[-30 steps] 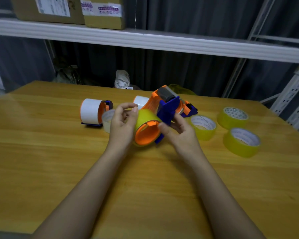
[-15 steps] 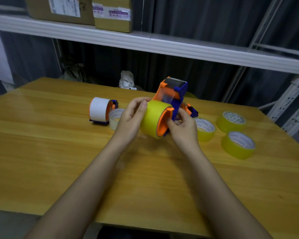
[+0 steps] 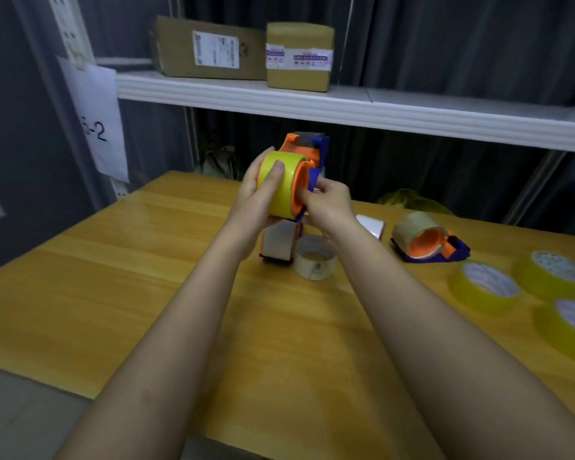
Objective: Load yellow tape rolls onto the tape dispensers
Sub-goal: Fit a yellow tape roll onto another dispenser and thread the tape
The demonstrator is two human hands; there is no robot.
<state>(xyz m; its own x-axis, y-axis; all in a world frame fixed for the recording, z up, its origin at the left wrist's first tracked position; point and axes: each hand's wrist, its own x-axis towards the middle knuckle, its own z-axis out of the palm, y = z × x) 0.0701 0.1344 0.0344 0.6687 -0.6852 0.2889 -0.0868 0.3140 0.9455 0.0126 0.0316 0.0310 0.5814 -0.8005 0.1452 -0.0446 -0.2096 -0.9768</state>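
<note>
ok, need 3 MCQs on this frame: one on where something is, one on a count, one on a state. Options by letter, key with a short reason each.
1. Where does the clear tape roll sit?
A. on the shelf
B. on the table, below the raised hands
C. in the right hand

2. How many loose yellow rolls lie flat on the table at right?
A. one
B. three
C. five

3. What is the left hand doing?
A. gripping the yellow roll on the held dispenser
B. lying flat on the table
C. holding a box

Key: 1 B, it stands on the wood of the table; 2 B, three lie there; 3 A, thumb and fingers wrap the roll.
</note>
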